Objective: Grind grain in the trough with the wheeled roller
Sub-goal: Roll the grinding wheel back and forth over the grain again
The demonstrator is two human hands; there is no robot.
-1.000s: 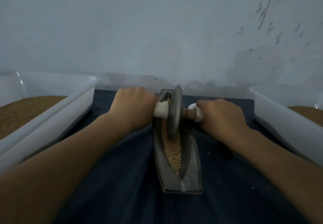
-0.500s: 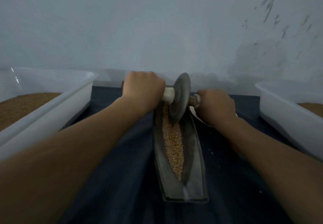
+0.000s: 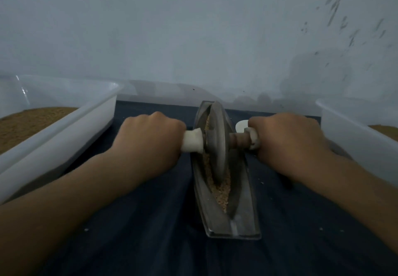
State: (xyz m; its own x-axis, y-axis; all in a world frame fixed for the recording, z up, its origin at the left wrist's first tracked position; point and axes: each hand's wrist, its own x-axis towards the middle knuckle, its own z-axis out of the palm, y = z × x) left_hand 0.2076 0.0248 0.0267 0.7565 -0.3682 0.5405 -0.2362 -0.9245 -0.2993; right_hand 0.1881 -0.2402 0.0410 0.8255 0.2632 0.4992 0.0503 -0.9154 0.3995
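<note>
- Head view: at 9 o'clock stood a white plastic tub (image 3: 64, 133), and in it lay a flat bed of fine brown meal (image 3: 32, 123).
- The left hand (image 3: 148, 144) was curled tight round the roller's white left handle (image 3: 192, 141), knuckles up.
- A dark blue cloth (image 3: 150, 232) covered the work surface, with a few pale crumbs scattered on it.
- At the centre, running from 12 o'clock toward 6, lay the trough (image 3: 243, 200): narrow, grey metal, boat-shaped, with a V-shaped groove.
- Pale tan grain (image 3: 221, 194) lay along the groove, heaped on the 6 o'clock side of the wheel.
- The wheeled roller (image 3: 216, 144) stood on edge in the far half of the trough, a dull grey metal disc with its rim sunk in the grain; a brown axle (image 3: 238, 139) stuck out toward 3 o'clock.
- The right hand (image 3: 286, 144) was clenched round the right handle, only its white end showing.
- A small white object (image 3: 241, 125) showed just behind that hand; what it was could not be told.
- At 3 o'clock stood a second white tub (image 3: 349, 138), holding brown meal (image 3: 385, 130) at the frame's edge.
</note>
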